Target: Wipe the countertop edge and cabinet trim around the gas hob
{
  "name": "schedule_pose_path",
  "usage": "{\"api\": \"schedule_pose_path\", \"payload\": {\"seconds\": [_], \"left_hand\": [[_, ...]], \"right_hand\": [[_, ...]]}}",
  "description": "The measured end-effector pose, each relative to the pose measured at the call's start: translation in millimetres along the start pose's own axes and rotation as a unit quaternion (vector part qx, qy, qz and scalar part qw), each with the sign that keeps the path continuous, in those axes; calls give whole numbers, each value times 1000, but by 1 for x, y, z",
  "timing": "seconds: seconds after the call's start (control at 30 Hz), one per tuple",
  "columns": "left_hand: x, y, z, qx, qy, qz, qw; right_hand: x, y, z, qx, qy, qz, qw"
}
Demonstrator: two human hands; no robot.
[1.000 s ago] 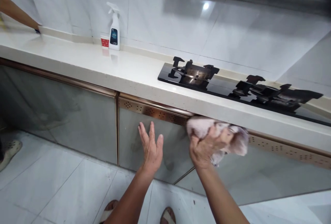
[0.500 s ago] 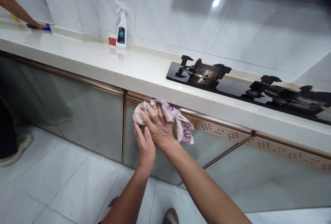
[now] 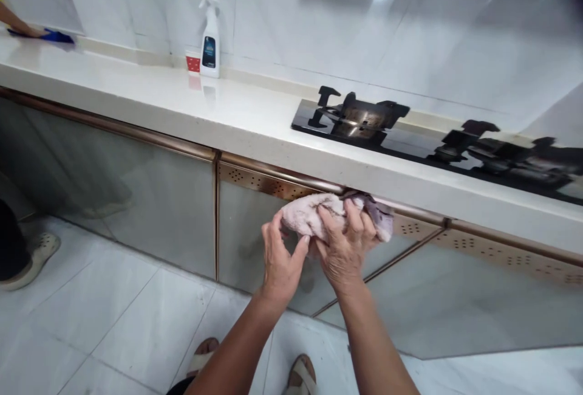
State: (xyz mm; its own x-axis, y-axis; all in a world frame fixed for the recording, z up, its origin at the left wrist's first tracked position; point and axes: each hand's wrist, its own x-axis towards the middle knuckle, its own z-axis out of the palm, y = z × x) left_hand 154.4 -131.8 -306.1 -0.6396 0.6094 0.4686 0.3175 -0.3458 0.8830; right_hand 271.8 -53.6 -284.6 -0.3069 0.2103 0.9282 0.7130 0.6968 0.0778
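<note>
A pink-and-purple towel (image 3: pixel 303 216) is bunched against the cabinet front, just under the countertop edge. My right hand (image 3: pixel 347 252) is closed on it from above, fingers bent into the cloth and pressing it to the copper-coloured perforated strip (image 3: pixel 255 181). At the towel's left end is my left hand (image 3: pixel 280 264), its fingers and thumb around the cloth's edge. Part of the left fingertips is hidden by the folds. The purple patterned part of the towel lies to the right of my right hand.
On the white countertop (image 3: pixel 150 94) stand a spray bottle (image 3: pixel 210 48), a small red-and-white container (image 3: pixel 193 62) and a black gas stove (image 3: pixel 359 118). Another person's hand (image 3: pixel 31 31) holds a blue cloth (image 3: pixel 57 36) at far left. That person's shoe (image 3: pixel 43 252) is on the tiled floor.
Both my hands and the towel have moved right along the strip beneath the countertop. My left hand has spread from beside the right to the towel's left end. The other person's hand has shifted left.
</note>
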Motion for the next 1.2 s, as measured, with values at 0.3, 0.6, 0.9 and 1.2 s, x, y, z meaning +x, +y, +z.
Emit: {"api": "schedule_pose_path", "payload": {"seconds": [0.3, 0.6, 0.9, 1.2], "left_hand": [[-27, 7, 19, -125, -3, 46, 991], [-12, 9, 35, 19, -66, -46, 997], [9, 5, 91, 226, 73, 148, 960], [56, -1, 37, 296, -54, 319, 899]], "right_hand": [[6, -3, -6, 138, -15, 122, 983], [19, 7, -47, 350, -168, 154, 909], [-6, 5, -43, 572, -28, 340, 746], [-36, -26, -28, 371, 133, 522, 756]]}}
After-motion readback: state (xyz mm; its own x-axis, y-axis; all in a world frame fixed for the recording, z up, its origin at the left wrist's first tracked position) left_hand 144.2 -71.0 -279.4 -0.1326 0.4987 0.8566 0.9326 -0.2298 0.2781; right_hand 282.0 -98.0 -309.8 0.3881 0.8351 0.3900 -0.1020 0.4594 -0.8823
